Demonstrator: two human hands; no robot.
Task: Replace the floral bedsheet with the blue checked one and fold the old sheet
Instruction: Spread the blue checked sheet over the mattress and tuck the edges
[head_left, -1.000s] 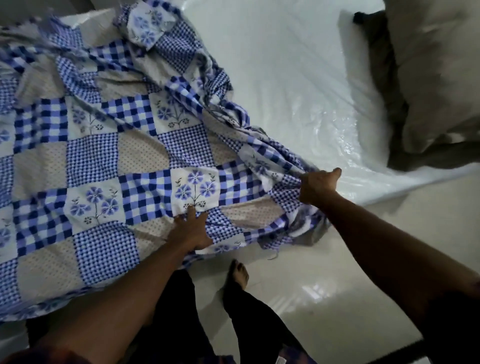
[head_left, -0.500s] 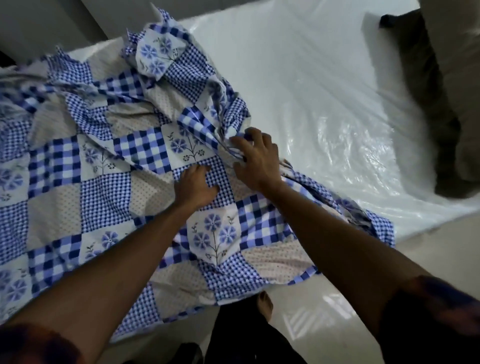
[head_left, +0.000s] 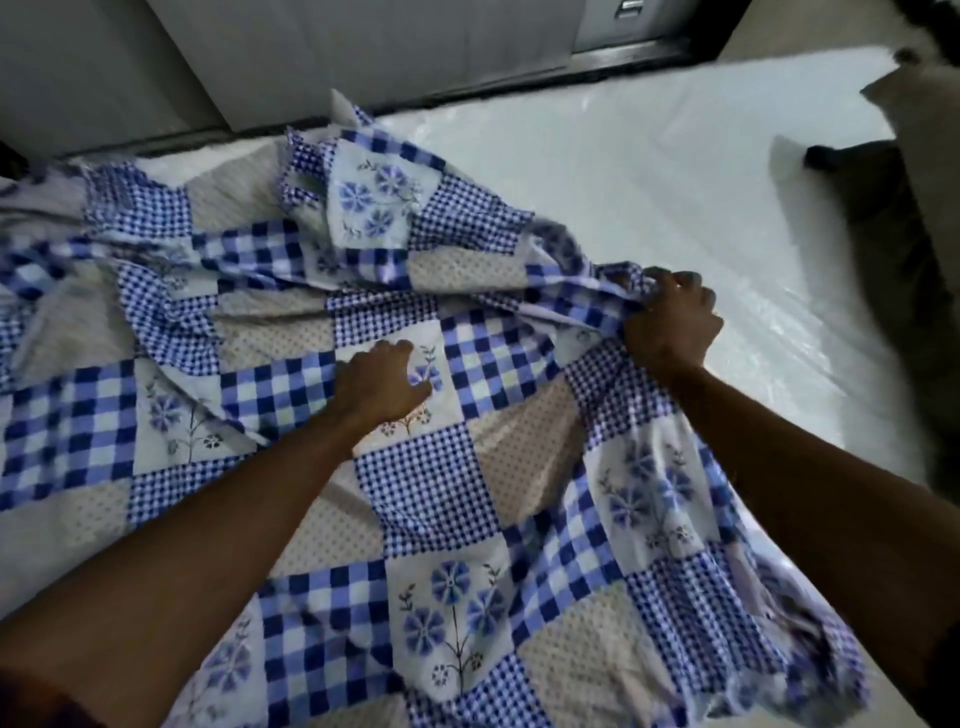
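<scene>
The blue checked sheet (head_left: 426, 467), a patchwork of blue checks, dotted beige squares and blue flower panels, lies rumpled over the left and near part of the mattress (head_left: 649, 171), which is wrapped in shiny plastic. My left hand (head_left: 382, 387) rests palm down on a flower panel in the middle of the sheet, fingers curled. My right hand (head_left: 670, 322) is shut on a bunched fold of the sheet at its right edge, lifted a little above the bare mattress. The floral sheet is not in sight.
A grey-brown pillow (head_left: 930, 156) and a dark cloth (head_left: 883, 218) lie at the right end of the bed. A grey headboard or wall panel (head_left: 363, 47) runs along the far side. The mattress to the right of the sheet is bare plastic.
My right hand has let go of the lower corner, reached up, grabbed a fold and pulled it to the right across the mattress. My left hand has slid further up onto the sheet.
</scene>
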